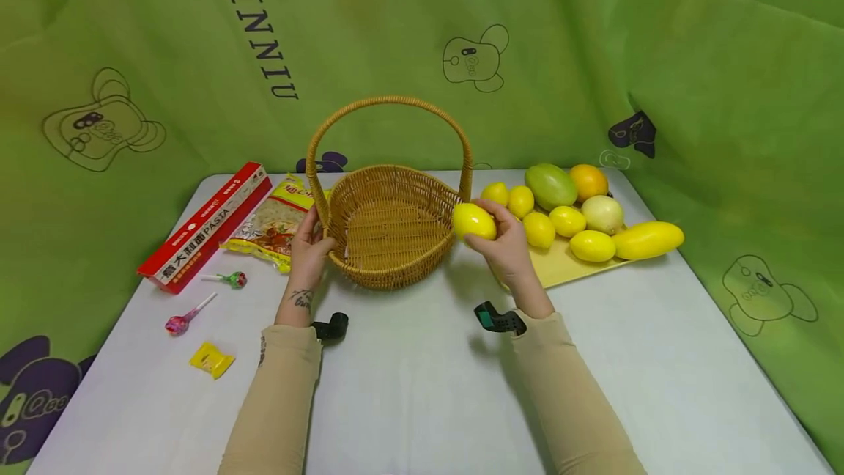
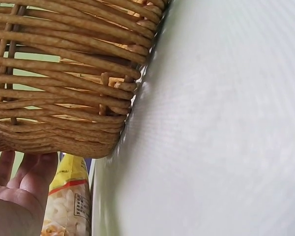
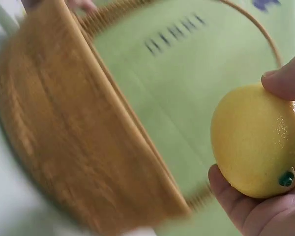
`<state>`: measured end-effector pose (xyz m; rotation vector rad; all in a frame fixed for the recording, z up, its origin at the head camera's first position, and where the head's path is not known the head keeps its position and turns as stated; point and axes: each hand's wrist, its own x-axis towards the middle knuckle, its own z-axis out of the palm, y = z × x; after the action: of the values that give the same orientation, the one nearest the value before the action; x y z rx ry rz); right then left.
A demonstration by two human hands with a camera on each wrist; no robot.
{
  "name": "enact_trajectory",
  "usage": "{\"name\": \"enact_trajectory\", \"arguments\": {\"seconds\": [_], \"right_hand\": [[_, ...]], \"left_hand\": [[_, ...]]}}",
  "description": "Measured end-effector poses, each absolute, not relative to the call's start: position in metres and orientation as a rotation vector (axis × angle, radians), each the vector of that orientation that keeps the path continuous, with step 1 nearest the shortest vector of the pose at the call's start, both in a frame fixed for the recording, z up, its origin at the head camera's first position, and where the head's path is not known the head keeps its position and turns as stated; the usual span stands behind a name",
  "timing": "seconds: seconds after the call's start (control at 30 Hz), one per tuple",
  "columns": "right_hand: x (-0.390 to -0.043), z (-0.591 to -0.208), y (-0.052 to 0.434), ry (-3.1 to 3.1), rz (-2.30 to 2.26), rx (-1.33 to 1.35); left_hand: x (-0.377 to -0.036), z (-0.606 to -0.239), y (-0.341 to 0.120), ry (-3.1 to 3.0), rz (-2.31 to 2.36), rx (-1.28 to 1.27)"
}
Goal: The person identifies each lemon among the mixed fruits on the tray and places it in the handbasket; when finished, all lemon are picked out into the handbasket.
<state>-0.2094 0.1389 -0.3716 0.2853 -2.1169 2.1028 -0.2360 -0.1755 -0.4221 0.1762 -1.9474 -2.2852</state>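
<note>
Right hand (image 1: 511, 249) pinching lemon (image 1: 475, 221) between thumb and fingers, just off basket's right edge. Left hand (image 1: 308, 253) gripping basket (image 1: 390, 279) by left rim, near foot of handle (image 1: 395, 100); bag (image 1: 269, 224) just beyond those fingers. Past right grip: more fruit (image 1: 551, 187) on tray (image 1: 557, 268). Lemon probably light, firm; glossy skin maybe slippery, so hold round fat middle. Basket likely light, stiffish; rim or handle best.

In the right wrist view, the basket (image 3: 88, 132) is blurred, and the lemon (image 3: 253, 140) and right hand (image 3: 273, 211) are cut off by the right edge. In the left wrist view, the left hand (image 2: 22, 196) is cropped at left. The bag (image 1: 275, 224) is partly hidden behind the basket; the tray (image 1: 550, 270) is partly covered by fruit (image 1: 550, 187).
</note>
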Motion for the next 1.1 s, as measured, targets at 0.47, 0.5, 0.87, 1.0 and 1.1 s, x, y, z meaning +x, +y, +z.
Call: {"name": "enact_trajectory", "arguments": {"seconds": [0.47,0.5,0.87,1.0,1.1], "right_hand": [[-0.236,-0.376,0.018,-2.564,1.903,0.58],[-0.236,-0.377,0.015,-2.578,1.894,0.595],[-0.229,-0.369,0.034,-2.328,1.978,0.607],[-0.223,-0.363,0.06,-2.167,2.016,0.531],[-0.22,-0.362,0.082,-2.1,2.02,0.422]], "left_hand": [[-0.238,-0.427,-0.178,-1.98,-2.273,0.158],[-0.238,-0.427,-0.178,-1.985,-2.273,0.158],[-0.239,-0.425,-0.176,-2.022,-2.25,0.169],[-0.237,-0.423,-0.176,-2.033,-2.242,0.161],[-0.236,-0.422,-0.177,-2.02,-2.258,0.154]]}}
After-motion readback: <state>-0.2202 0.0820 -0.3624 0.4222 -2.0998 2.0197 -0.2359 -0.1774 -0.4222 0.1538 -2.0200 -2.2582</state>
